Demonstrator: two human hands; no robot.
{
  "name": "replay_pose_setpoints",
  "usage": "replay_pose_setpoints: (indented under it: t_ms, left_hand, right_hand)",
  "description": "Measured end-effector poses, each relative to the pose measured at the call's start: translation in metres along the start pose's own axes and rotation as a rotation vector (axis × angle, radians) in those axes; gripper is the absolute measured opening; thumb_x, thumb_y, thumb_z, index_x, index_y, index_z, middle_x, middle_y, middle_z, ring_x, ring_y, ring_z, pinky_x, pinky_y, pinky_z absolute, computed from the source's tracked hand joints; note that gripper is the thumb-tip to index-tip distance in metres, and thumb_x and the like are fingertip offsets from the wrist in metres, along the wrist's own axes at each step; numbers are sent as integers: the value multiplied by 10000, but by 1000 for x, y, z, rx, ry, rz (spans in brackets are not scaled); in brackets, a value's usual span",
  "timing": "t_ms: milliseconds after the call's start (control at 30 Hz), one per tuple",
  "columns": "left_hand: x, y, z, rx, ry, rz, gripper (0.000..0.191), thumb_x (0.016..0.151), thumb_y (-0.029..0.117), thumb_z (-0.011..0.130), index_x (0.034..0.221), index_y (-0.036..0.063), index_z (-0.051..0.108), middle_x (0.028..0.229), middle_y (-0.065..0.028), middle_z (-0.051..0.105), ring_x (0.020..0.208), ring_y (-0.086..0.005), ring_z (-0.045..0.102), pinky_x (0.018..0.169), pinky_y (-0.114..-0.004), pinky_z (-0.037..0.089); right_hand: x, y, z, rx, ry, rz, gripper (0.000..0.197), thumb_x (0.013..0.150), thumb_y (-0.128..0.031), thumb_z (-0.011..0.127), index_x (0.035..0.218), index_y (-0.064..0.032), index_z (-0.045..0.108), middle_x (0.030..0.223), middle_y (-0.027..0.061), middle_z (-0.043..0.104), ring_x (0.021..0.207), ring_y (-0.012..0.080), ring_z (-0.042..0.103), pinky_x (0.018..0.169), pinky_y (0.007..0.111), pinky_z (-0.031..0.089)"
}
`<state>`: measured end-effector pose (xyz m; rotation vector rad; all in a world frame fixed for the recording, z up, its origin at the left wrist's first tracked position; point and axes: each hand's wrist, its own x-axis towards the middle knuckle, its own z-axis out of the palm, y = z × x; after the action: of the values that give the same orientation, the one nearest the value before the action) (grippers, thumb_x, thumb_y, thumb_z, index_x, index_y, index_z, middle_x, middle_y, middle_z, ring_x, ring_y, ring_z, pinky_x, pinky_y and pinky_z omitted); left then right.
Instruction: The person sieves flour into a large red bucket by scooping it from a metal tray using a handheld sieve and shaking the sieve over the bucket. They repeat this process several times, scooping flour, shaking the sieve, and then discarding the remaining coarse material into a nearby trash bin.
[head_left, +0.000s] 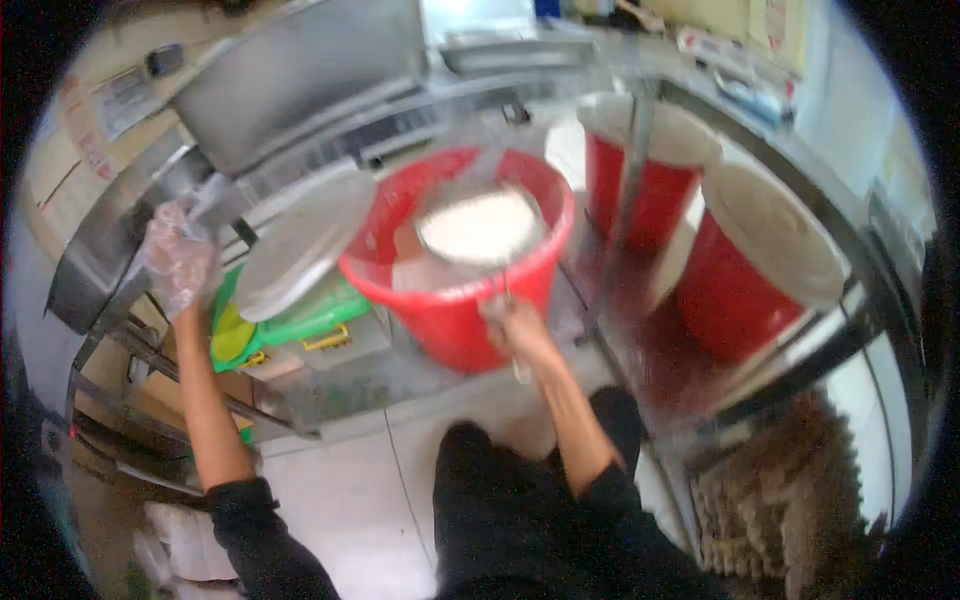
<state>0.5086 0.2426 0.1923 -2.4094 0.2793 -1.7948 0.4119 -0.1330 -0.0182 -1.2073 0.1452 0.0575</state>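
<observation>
Before me stands a large red plastic tub (457, 322). My right hand (519, 334) is closed on the handle of a round strainer or scoop (480, 225) heaped with a white substance, held over the tub's mouth. What fills the tub's bottom is blurred. My left hand (180, 251), in a clear plastic glove, is raised at the left beside a metal counter edge; its fingers look bent, and whether they hold anything is unclear. A whitish round lid (304, 244) leans between that hand and the tub.
Two more red tubs with pale lids (776, 232) (649, 142) stand under the metal counter frame (847, 217) at right. A green plastic container with yellow latches (315, 319) lies left of the tub. A brown shaggy mat (780, 495) is at lower right, on the tiled floor (337, 487).
</observation>
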Motion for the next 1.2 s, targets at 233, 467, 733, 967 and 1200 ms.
replay_pose_setpoints:
  t_ms: [233, 467, 733, 967, 1200]
  left_hand:
    - [-1, 4, 3, -67, -44, -4, 287, 704, 65, 584, 983, 113, 626, 872, -137, 631, 830, -343, 600, 748, -415, 471]
    - [4, 0, 2, 41, -229, -56, 416, 722, 250, 697, 1092, 88, 602, 1003, -154, 625, 956, -364, 581, 802, -436, 458]
    - [4, 19, 0, 74, -267, -169, 360, 773, 288, 688, 1077, 102, 640, 1047, -96, 646, 984, -273, 611, 832, -364, 468]
    - [3, -1, 18, 36, -195, -28, 322, 784, 333, 681, 1038, 135, 665, 1006, -89, 663, 928, -272, 634, 803, -362, 484]
    - [1, -14, 29, 29, -151, -41, 331, 785, 349, 672, 1041, 139, 667, 1003, -82, 667, 933, -274, 633, 800, -364, 487]
  right_hand:
    - [4, -8, -9, -34, -33, -13, 146, 894, -202, 583, 780, -125, 533, 565, -56, 417, 443, 61, 395, 386, 238, 286]
    - [5, 11, -11, -146, 64, -65, 215, 893, -276, 585, 773, -124, 493, 490, -48, 410, 373, 65, 368, 331, 249, 251]
    - [5, 12, -27, 182, -118, -22, 195, 888, -185, 580, 737, -111, 481, 493, -55, 376, 368, 55, 322, 326, 253, 222]
    - [15, 32, -31, -21, -44, -147, 182, 881, -213, 608, 822, -96, 482, 558, -43, 447, 444, 47, 411, 380, 219, 294]
    - [6, 23, -38, 9, -81, -196, 227, 870, -243, 603, 791, -49, 515, 547, -24, 457, 430, 69, 442, 359, 246, 287]
